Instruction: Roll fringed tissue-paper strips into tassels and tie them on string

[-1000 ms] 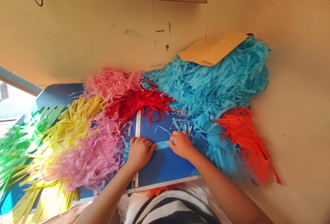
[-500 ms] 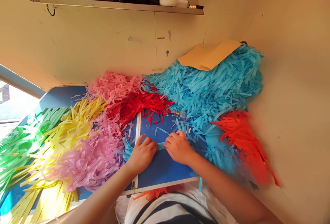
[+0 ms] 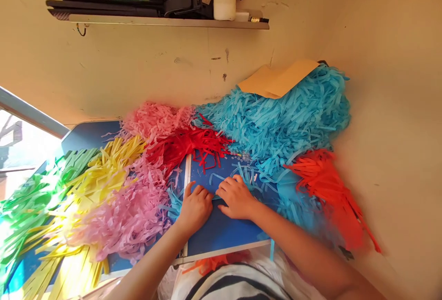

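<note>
My left hand point(image 3: 196, 207) is over the blue table, its fingers curled down on a thin light-blue paper strip point(image 3: 217, 197). Close beside it, my right hand point(image 3: 236, 197) bends its fingers onto the same strip, with the thumb apart below. Only a short piece of the strip shows between the hands. Light-blue shreds point(image 3: 175, 203) lie just left of my left hand, and more loose strips point(image 3: 247, 173) lie behind my right hand.
The blue table point(image 3: 221, 235) holds green point(image 3: 37, 194), yellow point(image 3: 100, 175), pink point(image 3: 127, 212), red point(image 3: 189, 143), light-blue point(image 3: 286, 120) and orange-red point(image 3: 328, 185) paper fringe. Brown paper point(image 3: 276, 81) tops the light-blue heap. A shelf point(image 3: 165, 21) hangs on the wall.
The hands have come closer together, and less of the strip shows between them. My right thumb now shows apart from the fingers. The camera view has shifted slightly upward.
</note>
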Tool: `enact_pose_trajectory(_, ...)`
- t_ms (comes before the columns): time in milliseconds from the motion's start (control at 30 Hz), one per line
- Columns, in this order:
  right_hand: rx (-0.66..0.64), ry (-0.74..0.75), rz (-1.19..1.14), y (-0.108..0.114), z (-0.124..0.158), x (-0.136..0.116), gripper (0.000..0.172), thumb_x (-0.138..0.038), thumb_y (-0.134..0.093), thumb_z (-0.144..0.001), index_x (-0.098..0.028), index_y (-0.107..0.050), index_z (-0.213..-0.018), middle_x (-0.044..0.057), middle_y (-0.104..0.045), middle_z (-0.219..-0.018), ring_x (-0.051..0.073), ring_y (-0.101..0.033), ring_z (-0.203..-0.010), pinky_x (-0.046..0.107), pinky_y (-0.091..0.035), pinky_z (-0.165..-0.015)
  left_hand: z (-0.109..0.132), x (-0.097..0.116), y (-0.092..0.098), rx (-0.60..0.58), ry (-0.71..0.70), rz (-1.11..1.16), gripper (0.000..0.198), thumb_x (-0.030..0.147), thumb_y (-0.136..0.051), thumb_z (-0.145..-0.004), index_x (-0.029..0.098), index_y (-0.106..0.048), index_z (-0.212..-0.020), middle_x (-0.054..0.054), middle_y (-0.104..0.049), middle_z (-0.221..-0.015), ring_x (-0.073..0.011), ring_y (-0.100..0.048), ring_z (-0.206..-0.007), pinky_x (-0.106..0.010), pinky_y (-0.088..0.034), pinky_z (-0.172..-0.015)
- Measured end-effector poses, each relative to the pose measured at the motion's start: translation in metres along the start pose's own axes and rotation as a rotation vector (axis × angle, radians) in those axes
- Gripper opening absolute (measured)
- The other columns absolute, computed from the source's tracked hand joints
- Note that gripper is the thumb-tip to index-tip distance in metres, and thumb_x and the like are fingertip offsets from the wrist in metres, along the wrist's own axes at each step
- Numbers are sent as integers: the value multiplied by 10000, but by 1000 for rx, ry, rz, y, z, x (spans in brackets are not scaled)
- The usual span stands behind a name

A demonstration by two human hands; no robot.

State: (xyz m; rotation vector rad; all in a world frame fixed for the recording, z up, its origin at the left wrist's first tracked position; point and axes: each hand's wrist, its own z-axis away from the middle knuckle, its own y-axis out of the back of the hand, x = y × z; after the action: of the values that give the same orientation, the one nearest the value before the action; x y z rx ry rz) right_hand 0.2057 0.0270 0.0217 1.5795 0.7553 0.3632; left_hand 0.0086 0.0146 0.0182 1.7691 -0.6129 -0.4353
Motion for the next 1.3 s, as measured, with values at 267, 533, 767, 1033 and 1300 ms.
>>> enact_pose_trajectory(267,-9,-128,-142,-10,23,26,153,-227,-595,-936,-214,-719,-847,34,-706,-921,194,-530,-928,384,-265,-832,30,-15,-1,142,22,73,199,221,-548,-957,280,-721,-877,22,-751,-846,-204,-647,-889,-495,-269,-1055)
enact_pose_trajectory(533,-86,-294,-255,-3,13,36,109,-292,-722,-866,-243,-740,-771,-15,-692,-843,163,-561,-876,309,-301,-740,35,-24,-4,67,300,365,252,393,-584,-919,280,-746,-763,-17,-743,-853,-219,-636,-875,-454,-364,-927)
enact_pose_trajectory(767,-136,-354,-277,1,6,35,130,-302,-726,-856,-227,-735,-750,-1,-689,-829,173,-552,-872,320,-306,-765,33,-21,-3,39,343,378,281,401,-593,-911,272,-730,-703,-17,-707,-813,-207,-611,-844,-500,-312,-1002)
enact_pose_trajectory(1033,-187,-371,-270,2,0,38,108,-300,-752,-810,-236,-739,-724,4,-694,-811,182,-561,-866,299,-304,-723,29,-20,-2,-9,350,394,254,381,-648,-862,257,-709,-648,-24,-685,-819,-221,-586,-890,-534,-304,-1021)
enact_pose_trajectory(1300,-202,-383,-192,1,-6,35,142,-284,-736,-795,-223,-702,-672,8,-690,-795,190,-567,-827,304,-304,-708,23,-21,0,-100,345,311,205,339,-687,-837,249,-698,-653,-21,-674,-843,-236,-582,-921,-530,-339,-1003)
